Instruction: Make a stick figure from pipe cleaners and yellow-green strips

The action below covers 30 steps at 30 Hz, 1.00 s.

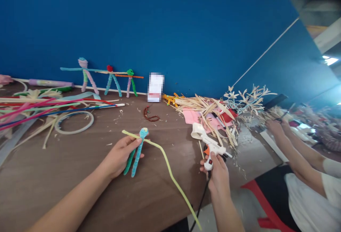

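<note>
Between the thumb and fingers of my left hand (121, 155) is a pipe-cleaner figure (137, 156) with a blue head, one blue leg and one green leg. A long yellow-green pipe cleaner (167, 164) crosses it below the head, its long end trailing right and down past the table's front edge. My right hand (218, 170) is wrapped round the handle of a white hot glue gun (211, 150) with an orange trigger. The gun's black cord (204, 196) hangs down from the handle. Left of the gun's rear lies a white roll of tape (197, 131).
Three pipe-cleaner figures (109, 79) stand against the blue wall. Loose pipe cleaners (53, 106) and a clear ring (90, 122) lie left. A bead bracelet (151, 118) and a pile of dried strips (205, 106) lie behind. Another person's hands (277, 129) work at right.
</note>
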Motion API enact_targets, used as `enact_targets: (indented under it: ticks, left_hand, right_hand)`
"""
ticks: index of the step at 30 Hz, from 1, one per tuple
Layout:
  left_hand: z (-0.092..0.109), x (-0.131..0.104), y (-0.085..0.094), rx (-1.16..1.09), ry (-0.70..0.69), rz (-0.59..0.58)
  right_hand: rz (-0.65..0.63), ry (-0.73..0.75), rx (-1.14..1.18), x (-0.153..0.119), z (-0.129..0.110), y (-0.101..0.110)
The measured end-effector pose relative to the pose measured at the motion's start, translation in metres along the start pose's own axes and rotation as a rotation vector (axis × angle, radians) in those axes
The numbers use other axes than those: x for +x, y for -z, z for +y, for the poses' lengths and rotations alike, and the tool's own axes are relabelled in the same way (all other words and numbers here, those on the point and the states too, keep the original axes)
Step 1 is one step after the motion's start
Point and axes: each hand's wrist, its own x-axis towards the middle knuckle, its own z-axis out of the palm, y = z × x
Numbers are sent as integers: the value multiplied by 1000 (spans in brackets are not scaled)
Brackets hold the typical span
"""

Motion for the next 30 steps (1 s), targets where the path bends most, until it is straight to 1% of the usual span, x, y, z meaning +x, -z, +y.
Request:
enact_targets:
  ticks: [4,8,11,13,15,19,21,24,27,29,30]
  left_hand:
    - [1,1,1,4,-5,-20]
    - [2,1,1,11,-4,-12]
    - [2,1,0,5,3,-9]
    - [1,1,0,-1,-2,-11]
    - [1,1,0,-7,-2,-11]
    - [0,2,0,-22,-4,-14]
    - [-1,3,1,-31,-24,-8]
    - [-4,6,3,-59,-80,14]
    - [-4,7,5,-63,-112,25]
    - [-3,6,4,-46,-102,11]
    - [-3,6,4,-36,-94,-3]
  right_hand:
    - [55,-18,88,15,-5,-14]
    - [43,-66,112,29,-9,-27]
    - [-26,-103,41,42,-11,-36]
    - [-94,-95,-71,53,-12,-44]
    - [-189,-71,-246,64,-11,-54]
    - [-330,-78,-387,81,-11,-77]
    - [-367,-56,-464,87,-14,-85]
    - [-370,-10,-602,95,-27,-86]
    - [-354,39,-746,98,-46,-77]
    - [-355,81,-789,90,-57,-73]
    - [-374,122,-809,81,-60,-74]
